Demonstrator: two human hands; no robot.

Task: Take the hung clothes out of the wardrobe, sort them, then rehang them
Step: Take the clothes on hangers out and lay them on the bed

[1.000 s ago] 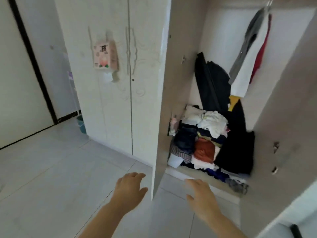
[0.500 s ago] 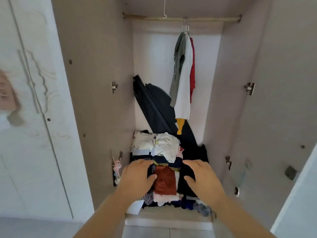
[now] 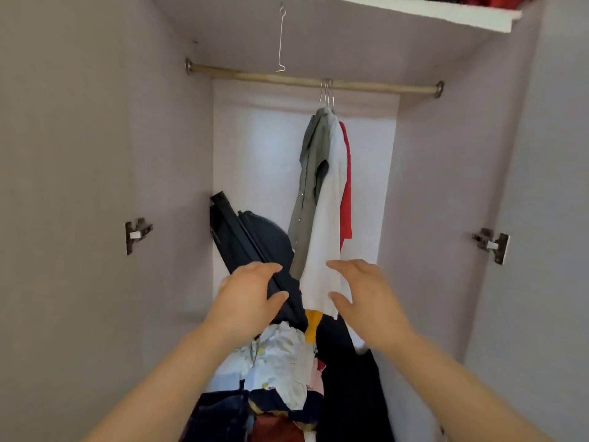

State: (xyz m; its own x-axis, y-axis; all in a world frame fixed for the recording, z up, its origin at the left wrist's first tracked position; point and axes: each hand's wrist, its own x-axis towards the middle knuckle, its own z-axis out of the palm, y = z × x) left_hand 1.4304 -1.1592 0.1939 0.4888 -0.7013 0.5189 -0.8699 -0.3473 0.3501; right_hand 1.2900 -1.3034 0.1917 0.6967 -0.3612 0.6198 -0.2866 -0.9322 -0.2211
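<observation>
Three garments hang close together on wire hangers (image 3: 327,94) from the wooden rail (image 3: 287,78) inside the open wardrobe: a grey shirt (image 3: 307,193), a white garment (image 3: 325,237) with a yellow hem and a red one (image 3: 345,199) behind it. My left hand (image 3: 247,298) is raised just left of the white garment's lower part, fingers relaxed, holding nothing. My right hand (image 3: 366,298) is raised at its right side, fingers spread, close to the cloth; contact is unclear.
A bare wire hook (image 3: 280,39) dangles above the rail's left part. A dark case (image 3: 255,244) leans in the back left corner. A heap of folded clothes (image 3: 280,371) fills the wardrobe floor. Door hinges (image 3: 137,232) stick out from both side walls.
The view has closed in and tilted up from the clothes heap to the rail. Both hands rose from the heap to the hem of the hanging garments.
</observation>
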